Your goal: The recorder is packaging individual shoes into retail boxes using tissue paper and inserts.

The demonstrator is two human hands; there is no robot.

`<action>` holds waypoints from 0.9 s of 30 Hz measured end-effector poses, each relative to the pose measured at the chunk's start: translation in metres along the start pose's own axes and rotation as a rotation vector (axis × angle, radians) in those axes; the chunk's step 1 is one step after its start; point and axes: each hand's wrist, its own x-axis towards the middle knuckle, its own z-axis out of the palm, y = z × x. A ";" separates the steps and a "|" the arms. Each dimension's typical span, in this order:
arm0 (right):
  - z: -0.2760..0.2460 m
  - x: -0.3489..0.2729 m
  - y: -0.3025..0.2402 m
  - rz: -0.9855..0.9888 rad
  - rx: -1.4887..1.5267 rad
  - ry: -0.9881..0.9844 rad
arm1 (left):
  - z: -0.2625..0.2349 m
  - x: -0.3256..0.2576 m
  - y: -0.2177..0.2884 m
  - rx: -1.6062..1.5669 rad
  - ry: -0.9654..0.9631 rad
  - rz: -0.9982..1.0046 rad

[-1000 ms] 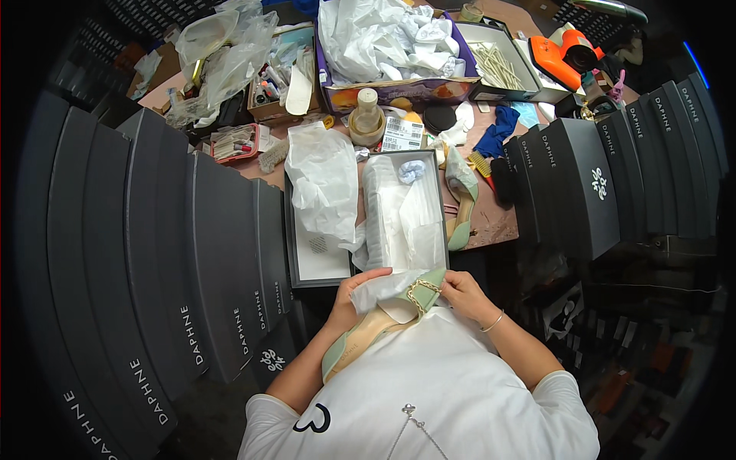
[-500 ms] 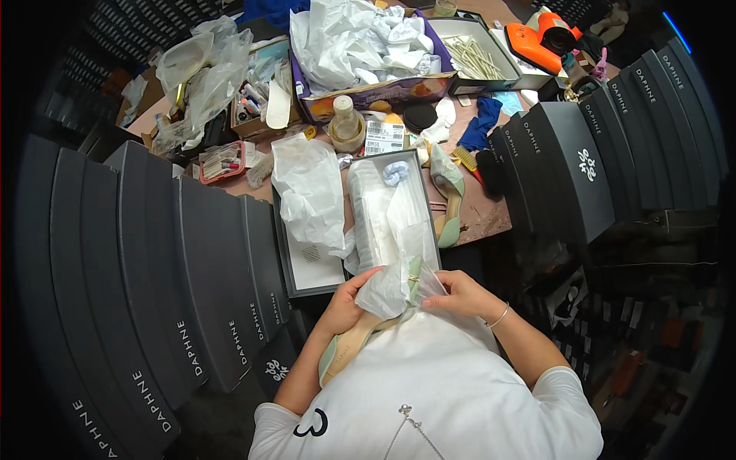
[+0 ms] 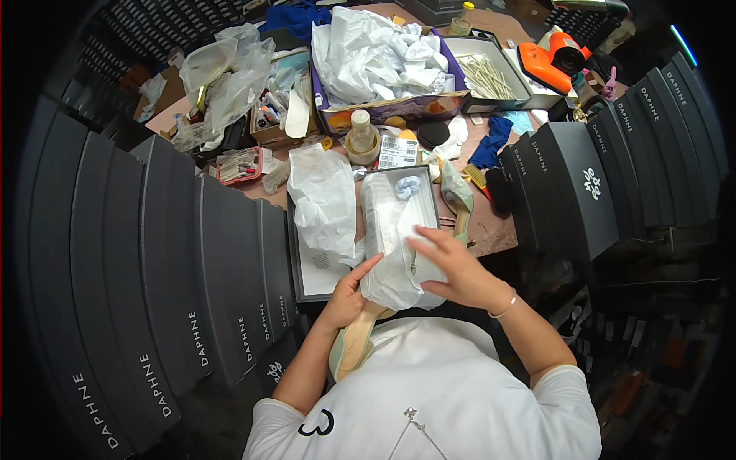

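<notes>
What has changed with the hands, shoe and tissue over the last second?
The right hand moved up onto the white tissue paper, pressing it flat over the front of the pale green shoe. The left hand still grips the shoe from below. The open shoe box and second shoe stayed put.

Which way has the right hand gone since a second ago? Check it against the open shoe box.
Yes. The right hand has moved up from the box's near edge onto the white tissue paper wrapped over the shoe, over the open shoe box.
</notes>
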 end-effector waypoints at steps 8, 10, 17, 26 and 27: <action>0.045 -0.001 0.008 -0.406 -0.204 -0.121 | -0.011 -0.002 -0.021 -0.144 0.149 -0.066; 0.055 -0.001 0.004 -0.370 -0.253 -0.102 | -0.013 -0.004 -0.020 -0.146 0.151 -0.136; 0.058 0.001 -0.006 -0.318 -0.250 -0.153 | -0.009 -0.017 0.009 -0.504 0.021 -0.085; 0.029 -0.008 0.039 0.317 0.497 -0.022 | -0.009 -0.015 -0.008 -0.236 0.082 -0.131; 0.036 -0.011 0.048 0.395 0.636 -0.126 | -0.007 -0.014 -0.006 -0.209 0.061 -0.111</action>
